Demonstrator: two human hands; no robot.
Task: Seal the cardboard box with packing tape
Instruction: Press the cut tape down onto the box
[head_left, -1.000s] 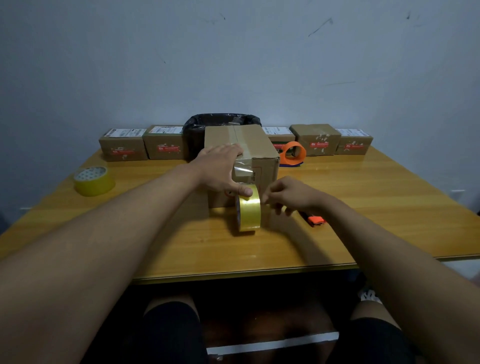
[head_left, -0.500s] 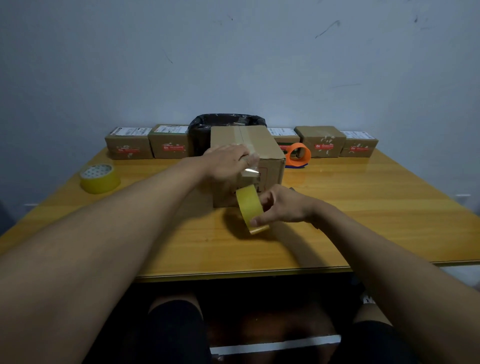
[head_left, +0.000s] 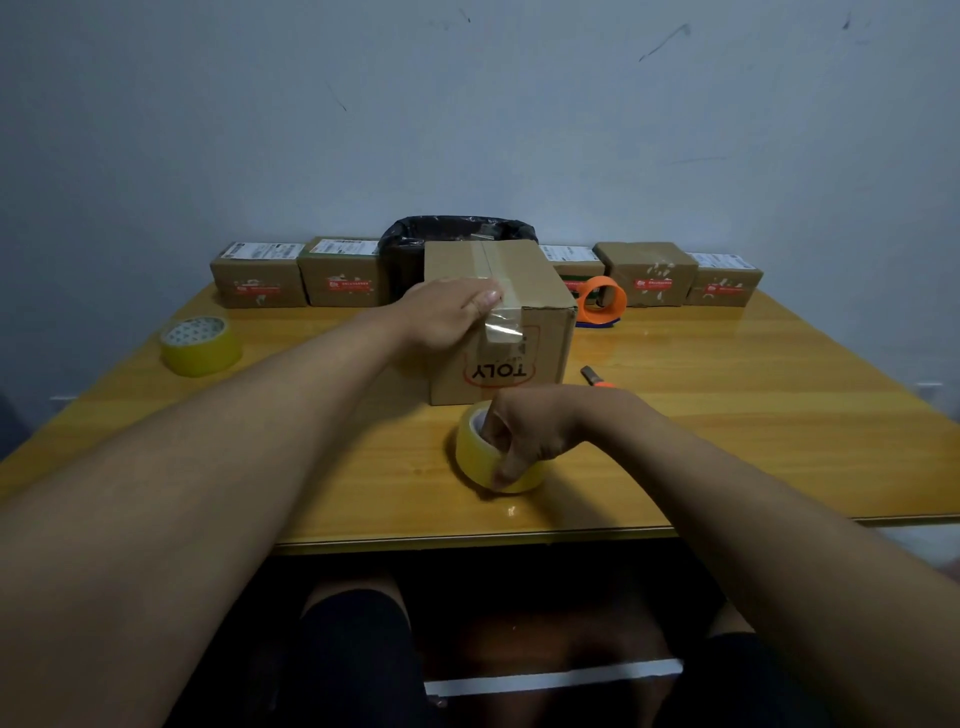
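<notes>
A brown cardboard box (head_left: 540, 291) stands mid-table, with a strip of clear tape (head_left: 501, 322) running along its top seam and folded down over the near face. My left hand (head_left: 447, 317) lies flat over the box's near top edge, thumb pressing the tape. In front of the box a yellowish roll of packing tape (head_left: 475, 457) lies on the wooden table (head_left: 727, 441). My right hand (head_left: 530, 431) grips this roll, fingers curled into its core and thumb on the outer side.
A second tape roll (head_left: 200, 345) sits at the left. An orange tape dispenser (head_left: 601, 301) and an orange-handled cutter (head_left: 596, 378) lie to the right of the box. Several small parcels (head_left: 337, 278) and a black-lined bin (head_left: 415, 244) line the back edge.
My right hand has lowered the tape roll from against the box's near face down flat onto the table. My left hand moved up onto the top edge, pressing the tape end.
</notes>
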